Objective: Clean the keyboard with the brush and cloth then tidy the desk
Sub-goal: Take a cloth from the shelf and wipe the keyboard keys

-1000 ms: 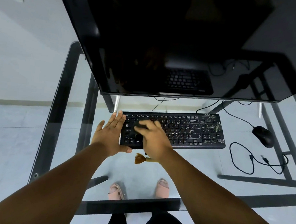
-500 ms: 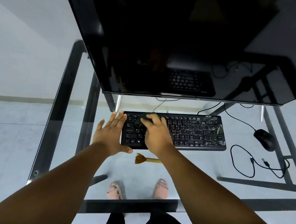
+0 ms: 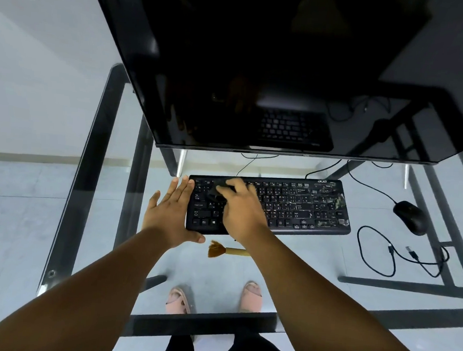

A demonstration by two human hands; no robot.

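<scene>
1. One keyboard (image 3: 269,205) is laid mid-desk (image 3: 88,165), braced at its left end by the flat, open-fingered left hand (image 3: 168,214).
2. One dark cloth (image 3: 219,192) is pressed on the keys, gripped by the right hand (image 3: 240,206).
3. One brush (image 3: 226,250) is left by the desk's front edge.

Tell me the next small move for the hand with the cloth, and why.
Probably slide the right hand with the dark cloth rightward along the keyboard. The cloth sits on the left-end keys, the left hand braces that end, and the right side looks smudged and uncovered. The brush lies set down on the glass desk.
</scene>
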